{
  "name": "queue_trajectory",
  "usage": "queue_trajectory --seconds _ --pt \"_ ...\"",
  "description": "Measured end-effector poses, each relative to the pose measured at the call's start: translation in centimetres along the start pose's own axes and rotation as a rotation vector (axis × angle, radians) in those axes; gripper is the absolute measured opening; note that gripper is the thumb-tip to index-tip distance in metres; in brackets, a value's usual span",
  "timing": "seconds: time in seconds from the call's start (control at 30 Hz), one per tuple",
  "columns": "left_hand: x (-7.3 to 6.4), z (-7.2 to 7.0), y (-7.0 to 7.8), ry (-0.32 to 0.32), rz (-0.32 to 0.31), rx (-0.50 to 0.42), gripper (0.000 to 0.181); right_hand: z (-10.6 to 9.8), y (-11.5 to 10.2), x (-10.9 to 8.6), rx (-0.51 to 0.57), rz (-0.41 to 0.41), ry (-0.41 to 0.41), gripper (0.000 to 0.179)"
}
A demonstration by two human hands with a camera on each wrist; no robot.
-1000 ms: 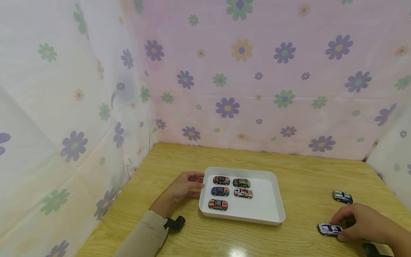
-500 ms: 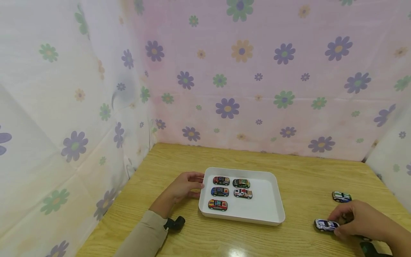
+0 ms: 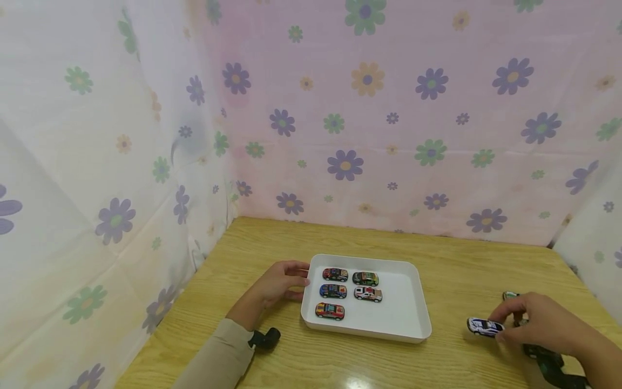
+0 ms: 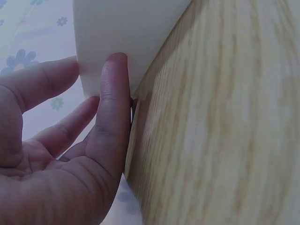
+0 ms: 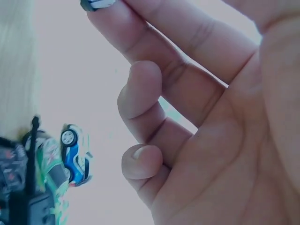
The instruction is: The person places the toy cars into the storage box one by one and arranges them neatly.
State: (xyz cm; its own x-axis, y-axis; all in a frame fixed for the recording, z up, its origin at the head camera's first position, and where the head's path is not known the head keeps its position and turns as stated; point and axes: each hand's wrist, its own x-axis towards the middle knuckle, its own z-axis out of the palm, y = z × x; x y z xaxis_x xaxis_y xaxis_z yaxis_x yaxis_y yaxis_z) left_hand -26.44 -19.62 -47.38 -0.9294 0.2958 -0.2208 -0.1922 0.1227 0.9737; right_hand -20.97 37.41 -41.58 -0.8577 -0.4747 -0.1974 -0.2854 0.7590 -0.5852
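Note:
In the head view my right hand (image 3: 544, 324) pinches a small white-and-purple toy car (image 3: 484, 327) by its rear end, a little above the table at the right. Only a corner of that toy car (image 5: 97, 4) shows in the right wrist view, at the fingertips. My left hand (image 3: 281, 283) rests at the left side of a white tray (image 3: 403, 302). Seen from the left wrist, the fairly straight fingers (image 4: 115, 79) touch the tray's outer wall (image 4: 136, 33). Several toy cars lie inside the tray, including a red-and-yellow one (image 3: 330, 311) and a white one (image 3: 368, 294).
Beyond my right hand a green-and-white toy car (image 3: 510, 295) is mostly hidden. The right wrist view shows a green toy car (image 5: 52, 164) and a blue-and-white one (image 5: 76, 154) on the wooden table (image 3: 272, 362). Flowered cloth (image 3: 389, 162) encloses the back and sides.
My right hand has lifted the white-and-purple toy car and carried it left and slightly away from me. The left hand and the tray have stayed put.

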Motion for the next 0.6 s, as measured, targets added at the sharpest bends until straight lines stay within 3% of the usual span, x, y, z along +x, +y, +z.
queue_trajectory --seconds 0.27,0.6 --pt "0.2 0.1 -0.1 0.013 -0.004 0.006 0.051 -0.3 -1.4 0.6 -0.083 -0.028 0.071 0.020" --pt "0.1 0.0 -0.2 0.012 -0.007 -0.005 0.052 0.0 -3.5 2.3 -0.063 -0.169 0.147 0.020"
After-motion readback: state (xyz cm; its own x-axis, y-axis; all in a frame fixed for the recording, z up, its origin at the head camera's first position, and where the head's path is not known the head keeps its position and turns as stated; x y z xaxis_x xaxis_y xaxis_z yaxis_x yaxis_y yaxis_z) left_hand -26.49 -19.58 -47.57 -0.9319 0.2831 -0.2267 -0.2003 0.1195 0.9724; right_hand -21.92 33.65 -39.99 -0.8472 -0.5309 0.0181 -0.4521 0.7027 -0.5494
